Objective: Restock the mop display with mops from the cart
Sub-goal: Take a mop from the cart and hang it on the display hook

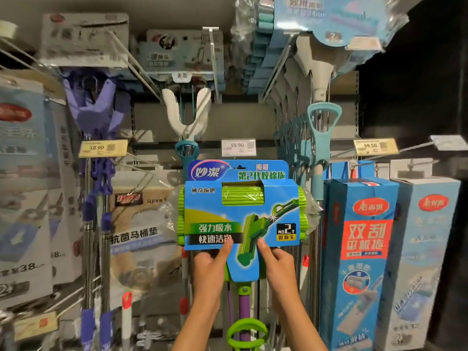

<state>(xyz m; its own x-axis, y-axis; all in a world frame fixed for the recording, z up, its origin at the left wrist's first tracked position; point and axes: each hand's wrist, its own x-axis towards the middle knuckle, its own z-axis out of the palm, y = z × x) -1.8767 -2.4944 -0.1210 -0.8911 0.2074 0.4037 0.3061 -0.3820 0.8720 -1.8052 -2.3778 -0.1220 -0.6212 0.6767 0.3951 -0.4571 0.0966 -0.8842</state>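
Fingers (pixel 226 245) of both hands under mop package (pixel 240 206) (thumbs in front)

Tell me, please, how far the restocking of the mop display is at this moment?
Already done: mops hang on the hooks, such as the teal-handled mops at right. In hand: the left hand and right hand both grip the lower edge of the green sponge mop, raised in front of the display under the 59.90 price tag. Left: hanging it is not visibly finished. The cart is out of view, so the remaining stock is unknown.
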